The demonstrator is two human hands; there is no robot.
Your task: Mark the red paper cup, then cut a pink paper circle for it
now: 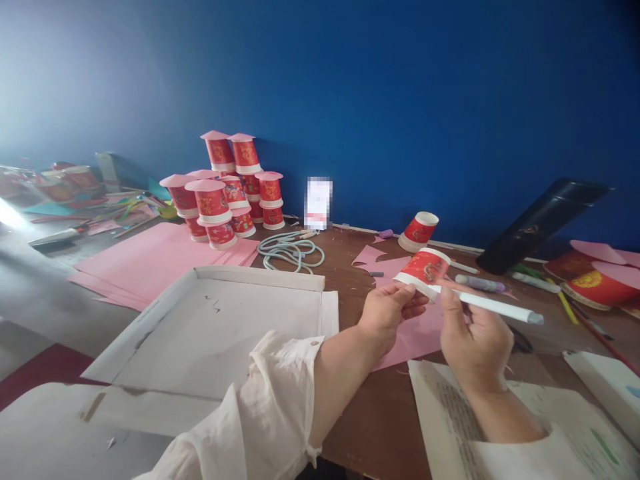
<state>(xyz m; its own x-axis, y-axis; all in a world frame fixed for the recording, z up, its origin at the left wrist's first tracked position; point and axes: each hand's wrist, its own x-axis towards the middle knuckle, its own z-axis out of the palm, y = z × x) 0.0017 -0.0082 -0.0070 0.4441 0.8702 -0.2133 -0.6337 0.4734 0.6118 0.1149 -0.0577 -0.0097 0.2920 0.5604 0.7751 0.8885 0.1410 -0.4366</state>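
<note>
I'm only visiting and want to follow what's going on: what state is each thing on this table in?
left hand: gripping the held cup.
held cup: lifted, turned sideways.
right hand: gripping the white pen.
white pen: one end at the held cup's rim.
cup stack: piled, pink-topped.
lone cup: tipped over.
black flask: lying down.
cable: coiled.
pink paper: flat, stacked.

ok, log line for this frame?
left hand: holds red paper cup | right hand: holds white stick, end at cup rim | under: pink paper | back: cup stack
</note>
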